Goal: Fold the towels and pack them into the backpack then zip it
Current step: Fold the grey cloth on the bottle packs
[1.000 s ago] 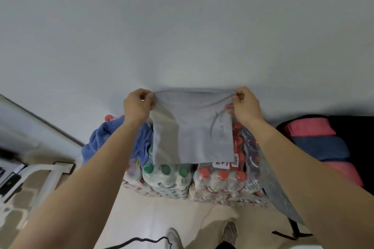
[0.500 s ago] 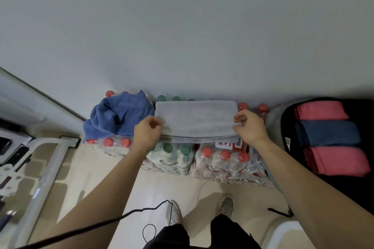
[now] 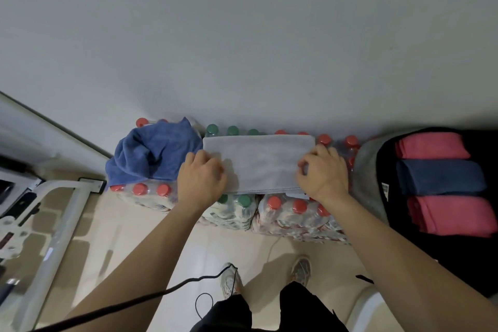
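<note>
Left hand; right hand; both curled, gripping grey towel.

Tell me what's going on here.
A person is folding a grey towel on top of bottle packs by the wall. The left hand holds its left end, the right hand its right end. A blue towel lies crumpled to the left, not yet folded. The open backpack on the right already holds three folded towels, pink, blue and pink, and is not zipped.
</note>
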